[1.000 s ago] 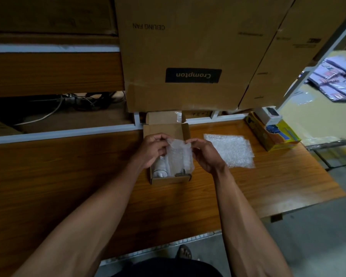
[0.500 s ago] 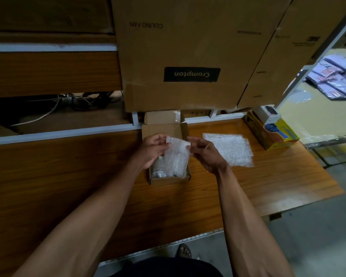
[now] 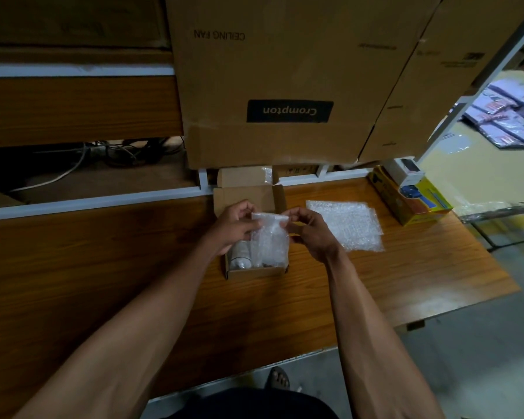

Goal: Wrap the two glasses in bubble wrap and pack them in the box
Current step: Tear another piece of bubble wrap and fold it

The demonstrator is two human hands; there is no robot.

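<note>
Head view: you're looking down at a brown wood-grain tabletop (image 3: 103,267), both forearms reaching in.
Box: small open brown cardboard box (image 3: 256,272) sits at the table's back edge, its lid flap up against the white shelf rail (image 3: 88,204).
Left hand: your left hand (image 3: 233,226) pinches the top left corner of a clear bubble-wrap sheet (image 3: 270,237), fingers closed on it.
Right hand: your right hand (image 3: 310,231) pinches the sheet's top right corner, fingers closed on it too.
Wrap: the sheet hangs between both hands over the box, lower part down inside the right half.
Glasses: one pale cylindrical glass (image 3: 241,258) lies in the left half of the box, partly behind your left hand. Right half is covered by the wrap; can't tell what's under it.
Spare wrap: flat stack of bubble-wrap sheets (image 3: 345,225) lies on the table just right of your right hand, apart from the box.
Edges: large Crompton cardboard carton (image 3: 270,86) overhangs right behind the box. Yellow printed carton (image 3: 412,204) sits at the far right corner.
Open room: bare tabletop to the left of the box and toward you, up to the near edge.
</note>
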